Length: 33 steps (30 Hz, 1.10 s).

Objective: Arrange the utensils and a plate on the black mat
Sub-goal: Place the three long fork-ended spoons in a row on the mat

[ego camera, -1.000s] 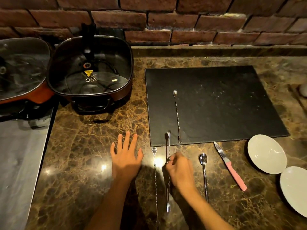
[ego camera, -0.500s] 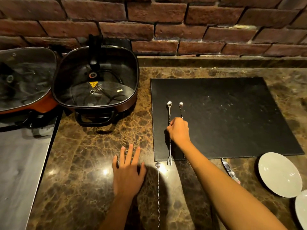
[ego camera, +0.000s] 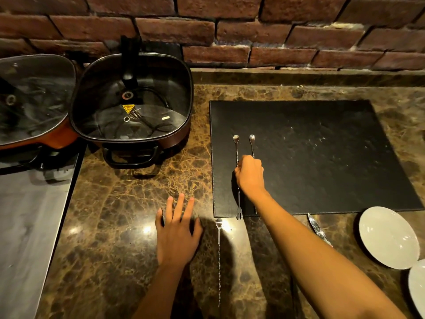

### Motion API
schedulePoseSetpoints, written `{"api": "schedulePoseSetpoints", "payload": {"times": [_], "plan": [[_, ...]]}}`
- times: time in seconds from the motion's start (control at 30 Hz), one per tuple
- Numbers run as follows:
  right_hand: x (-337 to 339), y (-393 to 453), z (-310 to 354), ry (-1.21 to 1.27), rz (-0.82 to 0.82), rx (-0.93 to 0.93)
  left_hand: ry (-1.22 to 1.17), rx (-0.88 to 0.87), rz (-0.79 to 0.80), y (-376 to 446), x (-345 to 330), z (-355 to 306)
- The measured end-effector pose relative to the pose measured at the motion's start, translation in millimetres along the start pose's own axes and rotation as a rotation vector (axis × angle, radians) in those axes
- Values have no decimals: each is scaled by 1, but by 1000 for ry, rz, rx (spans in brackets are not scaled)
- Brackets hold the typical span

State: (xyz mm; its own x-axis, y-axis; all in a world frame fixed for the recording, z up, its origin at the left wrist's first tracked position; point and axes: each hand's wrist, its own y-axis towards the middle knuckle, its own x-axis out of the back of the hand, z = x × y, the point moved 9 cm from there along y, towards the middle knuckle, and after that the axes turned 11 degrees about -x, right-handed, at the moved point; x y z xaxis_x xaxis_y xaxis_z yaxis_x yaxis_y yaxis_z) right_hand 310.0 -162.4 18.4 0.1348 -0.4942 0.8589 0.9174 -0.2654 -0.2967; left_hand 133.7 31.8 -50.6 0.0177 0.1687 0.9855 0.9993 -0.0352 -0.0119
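At six o'clock the left hand (ego camera: 178, 236) lies flat and empty on the marble counter (ego camera: 128, 203), a twisted bar spoon (ego camera: 219, 256) just beside it. At four, two white plates (ego camera: 388, 237) run off frame; a knife (ego camera: 318, 229) is half hidden by the forearm. Centre, the right hand (ego camera: 250, 174) pinches a long fork-ended stirrer (ego camera: 238, 180) on the black mat (ego camera: 322, 157), beside a second stirrer (ego camera: 252, 143). At ten o'clock, a pan (ego camera: 131, 100) bears an unreadable yellow warning triangle.
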Motion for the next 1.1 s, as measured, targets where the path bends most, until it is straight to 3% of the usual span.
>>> {"api": "schedulePoseSetpoints", "payload": {"times": [0.4,0.6,0.7,0.93,1.1], "plan": [[13,-25,-8,106,-40,31,34,-8,-44,-1,-1,1],[-49,-148,-52,142,249,19,43,-35,-124,-1,1,0],[-68,-194,-74,82,310,6,65,-60,-186,-4,5,-3],[-65,-223,-71,-82,194,21,41,-41,-200,-5,10,-4],[-68,-223,-75,-67,228,-49,30,-31,-162,-4,7,-4]]}}
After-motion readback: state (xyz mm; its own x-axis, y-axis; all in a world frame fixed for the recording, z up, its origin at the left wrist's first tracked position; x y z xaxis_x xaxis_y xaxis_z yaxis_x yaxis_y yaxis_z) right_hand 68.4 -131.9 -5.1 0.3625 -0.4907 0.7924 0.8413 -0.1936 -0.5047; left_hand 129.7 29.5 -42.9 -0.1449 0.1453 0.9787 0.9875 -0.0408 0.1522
